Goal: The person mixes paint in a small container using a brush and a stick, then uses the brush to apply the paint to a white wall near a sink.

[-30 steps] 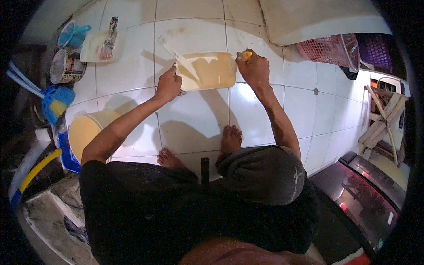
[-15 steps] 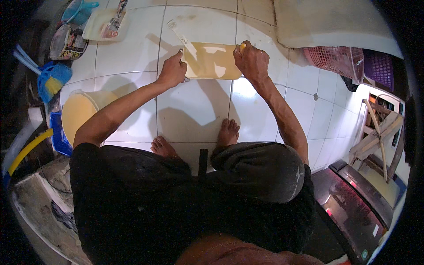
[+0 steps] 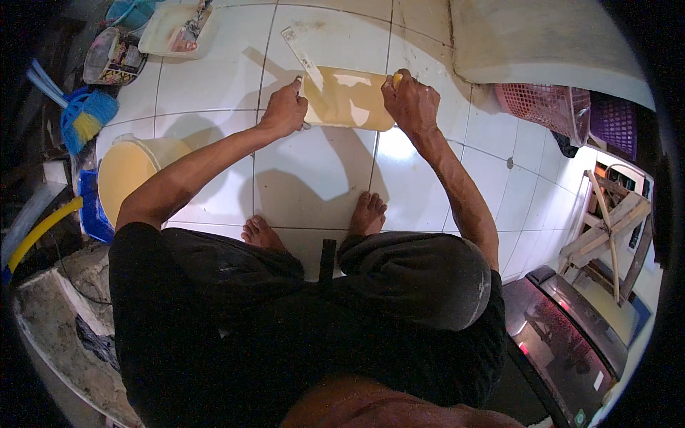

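Cream liquid point(image 3: 341, 101) already sits in the tray point(image 3: 349, 128), stick point(image 3: 297, 48) leaning in; I have left hand point(image 3: 287, 110) and right hand point(image 3: 414, 105) curled closed on the tray's ends, neither released yet.

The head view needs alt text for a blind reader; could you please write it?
A person's left hand grips one end of a yellowish tray; the right hand, holding something yellow, is at the other. A pale stick juts out.
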A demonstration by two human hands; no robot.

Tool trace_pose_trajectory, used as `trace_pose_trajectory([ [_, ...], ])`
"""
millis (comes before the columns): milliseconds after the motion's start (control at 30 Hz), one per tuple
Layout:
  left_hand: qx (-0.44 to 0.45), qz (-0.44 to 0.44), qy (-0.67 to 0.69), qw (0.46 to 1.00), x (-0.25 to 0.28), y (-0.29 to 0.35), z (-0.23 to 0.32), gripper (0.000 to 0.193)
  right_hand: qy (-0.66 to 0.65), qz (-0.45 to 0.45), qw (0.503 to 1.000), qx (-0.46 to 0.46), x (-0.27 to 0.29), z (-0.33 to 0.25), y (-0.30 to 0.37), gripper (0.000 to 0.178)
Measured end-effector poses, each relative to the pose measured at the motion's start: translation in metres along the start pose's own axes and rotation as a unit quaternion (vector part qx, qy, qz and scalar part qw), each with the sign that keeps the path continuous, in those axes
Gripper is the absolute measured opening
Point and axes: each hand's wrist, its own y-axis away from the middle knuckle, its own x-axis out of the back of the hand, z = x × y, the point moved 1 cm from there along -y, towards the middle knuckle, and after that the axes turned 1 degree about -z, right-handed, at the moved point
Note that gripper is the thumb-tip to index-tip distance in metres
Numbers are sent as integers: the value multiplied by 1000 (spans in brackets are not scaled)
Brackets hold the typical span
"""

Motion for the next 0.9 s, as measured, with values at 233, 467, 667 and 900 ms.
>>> trace_pose_trajectory([
  [233, 1, -15, 33, 999, 4, 7, 9, 30, -125, -17, 992, -23, 24, -2, 20, 21],
  [467, -34, 0, -6, 999, 4, 7, 10, 26, -246, -102, 962, 61, 47, -13, 27, 26],
  [667, -13, -10, 75, 997, 2, 9, 11, 27, -315, -134, 934, 106, 39, -8, 21, 26],
  [900, -2, -25, 40, 999, 6, 10, 13, 31, -270, -39, 955, 119, 22, 2, -4, 22],
])
